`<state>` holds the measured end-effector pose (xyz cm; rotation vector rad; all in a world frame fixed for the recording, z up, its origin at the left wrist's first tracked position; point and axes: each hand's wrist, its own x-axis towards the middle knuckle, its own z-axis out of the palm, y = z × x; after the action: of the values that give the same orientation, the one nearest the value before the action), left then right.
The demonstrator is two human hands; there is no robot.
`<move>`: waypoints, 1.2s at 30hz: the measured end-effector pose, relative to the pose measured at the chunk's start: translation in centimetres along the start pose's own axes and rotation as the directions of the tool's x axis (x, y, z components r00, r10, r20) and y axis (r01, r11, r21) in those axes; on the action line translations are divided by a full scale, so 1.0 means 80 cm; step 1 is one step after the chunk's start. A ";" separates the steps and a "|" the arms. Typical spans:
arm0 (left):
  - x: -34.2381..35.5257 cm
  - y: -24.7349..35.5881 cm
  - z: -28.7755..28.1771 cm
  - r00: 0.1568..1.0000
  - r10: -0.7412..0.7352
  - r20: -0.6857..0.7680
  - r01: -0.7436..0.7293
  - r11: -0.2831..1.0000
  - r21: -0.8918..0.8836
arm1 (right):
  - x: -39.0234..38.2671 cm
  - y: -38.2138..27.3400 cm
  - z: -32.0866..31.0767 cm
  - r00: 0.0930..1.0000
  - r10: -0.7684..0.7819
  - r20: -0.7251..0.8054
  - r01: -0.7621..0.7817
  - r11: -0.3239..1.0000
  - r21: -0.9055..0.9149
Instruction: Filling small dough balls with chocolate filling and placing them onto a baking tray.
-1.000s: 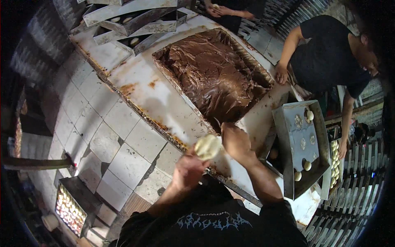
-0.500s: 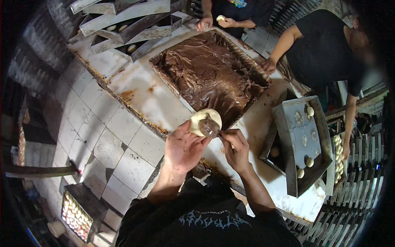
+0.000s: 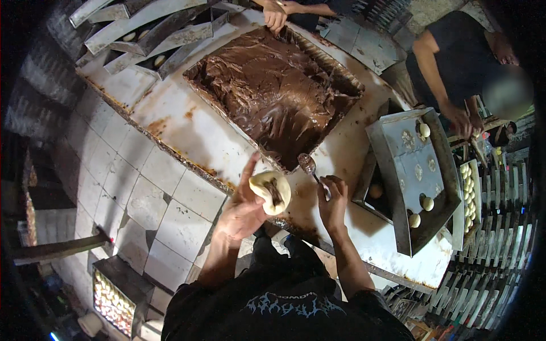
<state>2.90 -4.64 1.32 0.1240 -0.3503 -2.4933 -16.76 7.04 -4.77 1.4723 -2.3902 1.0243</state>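
Your left hand (image 3: pixel 242 207) now cradles the dough round (image 3: pixel 271 191) in its cupped palm with the forefinger pointing up, and a dark streak of filling lies across the dough where half a second ago a rounder dab sat in its middle. Your right hand (image 3: pixel 333 202) has drawn back toward three o'clock of the dough, its fingers pinched around the handle of the spoon (image 3: pixel 309 166), whose bowl now points toward the big tray of brown paste (image 3: pixel 273 91) at twelve o'clock instead of touching the dough. So the filling looks delivered and the spoon freed. At three o'clock on the surface (image 3: pixel 187 128), the metal tray (image 3: pixel 398 148) holds a few finished balls.
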 end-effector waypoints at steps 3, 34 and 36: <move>-0.002 -0.050 -0.016 0.990 -0.123 0.066 0.124 0.992 -0.008 | 0.014 -0.044 -0.053 0.961 0.208 0.181 -0.256 0.918 0.303; 0.001 -0.703 0.197 0.944 -0.328 -0.026 0.310 0.862 0.401 | -0.319 0.279 -0.469 0.975 0.187 -0.122 -0.200 0.974 -0.102; 0.013 -0.749 0.181 0.963 -0.261 0.060 0.199 0.845 0.496 | -0.341 0.322 -0.478 0.953 0.300 -0.050 -0.302 0.952 -0.057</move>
<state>-34.11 44.59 -1.41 0.2244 -1.0769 -2.5976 -32.64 58.05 -0.48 1.0755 -2.6464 1.0124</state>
